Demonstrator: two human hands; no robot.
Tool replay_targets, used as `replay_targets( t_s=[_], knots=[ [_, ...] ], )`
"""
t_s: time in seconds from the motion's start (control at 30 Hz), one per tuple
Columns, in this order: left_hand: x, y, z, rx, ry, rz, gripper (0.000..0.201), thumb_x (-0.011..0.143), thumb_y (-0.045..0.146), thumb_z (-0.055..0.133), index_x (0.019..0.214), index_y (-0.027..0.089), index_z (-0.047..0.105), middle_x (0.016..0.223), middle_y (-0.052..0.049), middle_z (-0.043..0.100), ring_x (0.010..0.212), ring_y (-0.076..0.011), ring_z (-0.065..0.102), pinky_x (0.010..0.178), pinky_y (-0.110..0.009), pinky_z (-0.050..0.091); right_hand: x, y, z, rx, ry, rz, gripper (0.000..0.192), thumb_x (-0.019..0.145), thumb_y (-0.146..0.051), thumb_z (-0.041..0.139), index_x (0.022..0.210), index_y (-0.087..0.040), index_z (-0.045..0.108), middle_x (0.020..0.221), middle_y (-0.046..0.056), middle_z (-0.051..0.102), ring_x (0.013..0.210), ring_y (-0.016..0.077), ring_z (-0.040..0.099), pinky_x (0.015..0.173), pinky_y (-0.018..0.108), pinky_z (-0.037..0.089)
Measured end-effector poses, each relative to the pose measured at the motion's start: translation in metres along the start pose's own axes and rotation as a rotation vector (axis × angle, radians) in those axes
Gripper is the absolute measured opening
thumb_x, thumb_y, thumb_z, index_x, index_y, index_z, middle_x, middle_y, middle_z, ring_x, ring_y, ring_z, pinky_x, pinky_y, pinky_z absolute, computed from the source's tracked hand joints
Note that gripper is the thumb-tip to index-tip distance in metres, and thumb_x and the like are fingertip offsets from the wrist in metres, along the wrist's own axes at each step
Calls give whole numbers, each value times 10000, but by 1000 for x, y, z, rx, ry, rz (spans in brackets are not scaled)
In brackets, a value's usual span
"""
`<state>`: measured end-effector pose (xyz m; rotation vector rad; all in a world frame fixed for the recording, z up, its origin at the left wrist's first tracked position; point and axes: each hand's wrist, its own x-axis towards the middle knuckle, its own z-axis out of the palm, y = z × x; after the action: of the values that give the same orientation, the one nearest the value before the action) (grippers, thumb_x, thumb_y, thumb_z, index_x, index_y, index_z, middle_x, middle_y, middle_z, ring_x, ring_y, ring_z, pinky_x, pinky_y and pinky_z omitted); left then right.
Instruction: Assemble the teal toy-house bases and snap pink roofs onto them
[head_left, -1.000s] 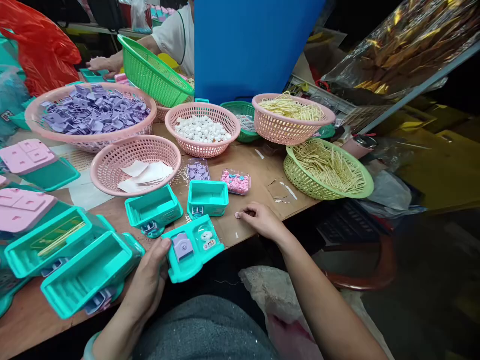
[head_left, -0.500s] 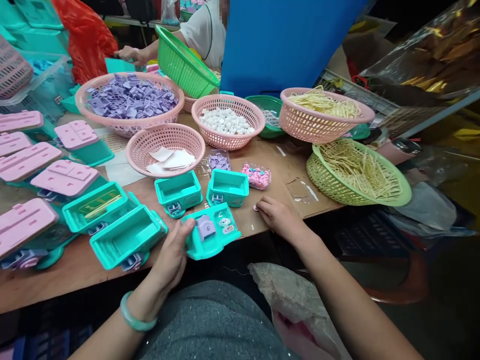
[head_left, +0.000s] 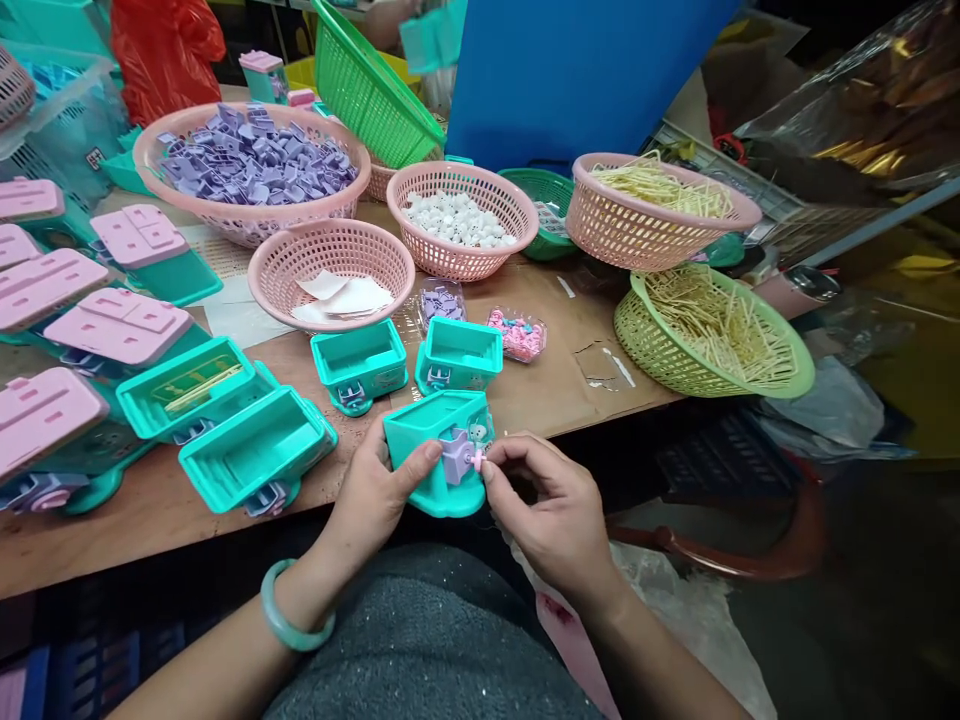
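My left hand (head_left: 382, 480) grips a teal plastic box (head_left: 429, 425) by its left side, thumb across the front. On the box's front sits a purple plastic piece (head_left: 454, 458), with a small white figure (head_left: 478, 433) beside it. My right hand (head_left: 551, 510) pinches a small pink knob (head_left: 478, 461) between thumb and forefinger, against the purple piece; whether it is seated cannot be made out. Just beyond stand two open teal boxes (head_left: 358, 358) with purple pieces on their fronts. A clear tray (head_left: 517, 335) of pink and blue parts lies behind my right hand.
At left are more teal boxes (head_left: 255, 450), several with pink lids (head_left: 120, 325). Pink baskets hold purple parts (head_left: 259, 165), white pieces (head_left: 457, 220) and paper (head_left: 349, 298). Yellowish sticks (head_left: 720, 325) fill a green basket at right. A blue panel (head_left: 577, 80) stands behind; a person's hand shows beyond.
My right hand has come left from the table with the pink knob to the purple piece. My left hand has raised and tilted the teal box upright.
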<state>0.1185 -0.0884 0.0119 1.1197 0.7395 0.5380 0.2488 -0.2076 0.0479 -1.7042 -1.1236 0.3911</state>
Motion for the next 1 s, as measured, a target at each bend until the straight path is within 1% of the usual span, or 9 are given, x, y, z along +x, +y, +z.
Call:
replay_targets(
  t_s=[0.13,0.3,0.43,0.63,0.77,0.83,0.93,0.97,1.0],
  knots=[
    [-2,-1,-1,37,10,22,573,796,540,784,1192,175,590,1149,-92,750,1082,-265,691,911,-367,557,2,-3,-4,-31,-18,-7,103,915,-154,617,827,-197,648,782,-5,649,693,113,632,641,210,516],
    [-5,0,-1,44,-11,49,590,783,528,798,1205,180,575,1182,-95,732,1071,-262,688,912,-375,558,1,-13,-8,-180,-41,-122,116,910,-120,609,822,-189,643,781,5,662,713,117,637,673,209,511],
    [-6,0,0,76,-27,64,591,788,512,795,1219,180,564,1216,-107,721,1072,-264,688,926,-389,554,-2,-13,-8,-226,-29,-158,107,912,-108,602,847,-181,645,788,12,659,724,119,633,689,214,507],
    [-6,-1,-1,146,-38,102,614,801,482,784,1280,182,543,1305,-120,685,1168,-278,652,1012,-425,516,-8,-14,-3,-234,18,-182,139,920,-100,578,833,-195,631,763,8,649,697,131,628,669,229,504],
    [-6,-1,-1,169,-54,125,613,806,477,780,1288,183,539,1336,-125,668,1193,-282,640,1026,-426,508,-11,-14,-2,-300,48,-230,145,914,-88,555,865,-197,637,788,29,665,730,156,642,706,261,518],
    [-6,-1,-3,168,-66,120,601,810,480,776,1280,184,545,1319,-124,679,1185,-286,646,1011,-429,517,-9,-11,-3,-259,25,-172,136,917,-109,559,848,-198,637,783,27,664,724,157,644,697,261,522],
    [-4,0,-5,173,-63,110,597,803,495,780,1259,182,557,1280,-124,701,1161,-299,659,975,-437,535,-7,-7,-3,-81,-86,17,149,929,-166,573,793,-198,623,741,6,648,651,131,625,597,219,508],
    [-3,1,-5,172,-58,108,597,802,499,779,1257,182,558,1273,-124,706,1153,-301,663,968,-440,539,-7,-7,-2,-58,-96,44,150,926,-171,576,786,-197,624,740,4,648,647,127,621,587,212,502],
    [-2,1,-6,170,-55,109,594,805,502,776,1256,183,557,1270,-122,708,1149,-301,665,966,-442,541,-8,-7,-1,-65,-81,36,146,921,-165,576,788,-195,628,747,4,650,660,127,623,601,213,502]
  ],
)
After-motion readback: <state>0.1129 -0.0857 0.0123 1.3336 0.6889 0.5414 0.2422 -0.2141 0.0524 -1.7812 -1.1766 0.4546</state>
